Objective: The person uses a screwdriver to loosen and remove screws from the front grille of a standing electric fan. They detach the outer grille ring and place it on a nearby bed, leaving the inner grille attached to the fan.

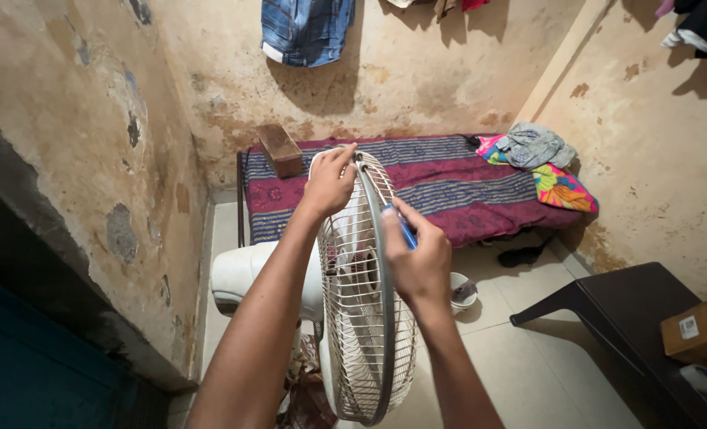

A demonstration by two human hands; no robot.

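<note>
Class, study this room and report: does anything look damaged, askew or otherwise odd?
Yes. The walls are stained, with plaster flaking off in patches. A brown block lies tilted on the striped bed. The left hand grips the fan's wire guard; the right hand holds a blue tool at its rim.

A brown cardboard box [699, 330] with a small white label [689, 326] sits on a dark table [608, 306], well right of the right hand [418, 258].

Off-white round wire fan guard [361, 318], painted metal, slightly glossy. Far striped maroon cloth bedcover [441, 187], matt. Rough, stained yellowish plaster wall [417, 87].
</note>
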